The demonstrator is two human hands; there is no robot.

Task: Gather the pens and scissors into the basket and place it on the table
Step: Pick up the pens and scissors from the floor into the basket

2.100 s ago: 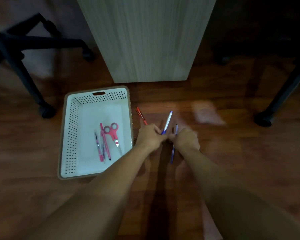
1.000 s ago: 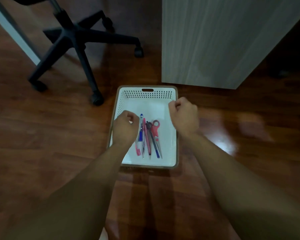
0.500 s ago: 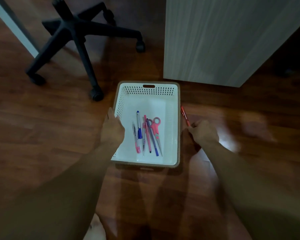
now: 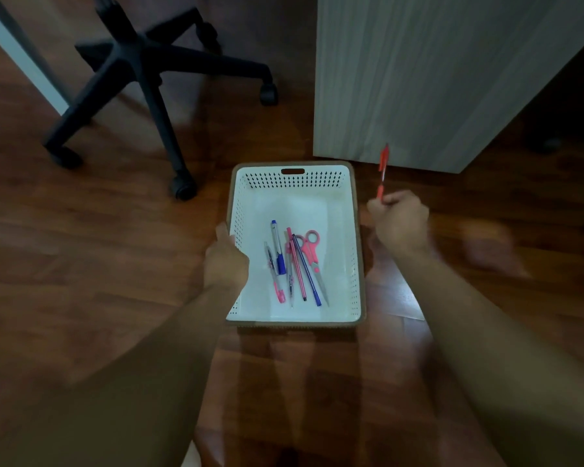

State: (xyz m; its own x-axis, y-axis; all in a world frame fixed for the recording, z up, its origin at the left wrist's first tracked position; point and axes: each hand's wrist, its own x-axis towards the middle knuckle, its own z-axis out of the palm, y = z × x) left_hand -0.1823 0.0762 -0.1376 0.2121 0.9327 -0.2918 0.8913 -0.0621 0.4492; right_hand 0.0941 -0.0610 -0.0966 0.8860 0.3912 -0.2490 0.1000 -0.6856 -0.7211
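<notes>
Floor: dark reddish-brown wood planks (image 4: 91, 264) fill the dim room, with a pale glare patch right of the basket.
Basket: a white perforated basket (image 4: 295, 183) with a brown rim sits on the floor, its handle slot at the far end.
Contents: pink-handled scissors (image 4: 312, 254) lie beside a cluster of pens (image 4: 277, 247), blue, pink and dark, at the near half of the basket.
Left hand: the left hand (image 4: 225, 264) rests on the basket's left wall, thumb along the rim; its fingers are hidden, so the grip cannot be told.
Right hand: the right hand (image 4: 400, 224), closed in a fist, holds a red pen (image 4: 382, 170) upright, just right of the basket and clear of the floor.
Furniture: a light wood-grain panel (image 4: 418, 79) stands behind the basket; a black wheeled chair base (image 4: 139, 69) stands at far left.
</notes>
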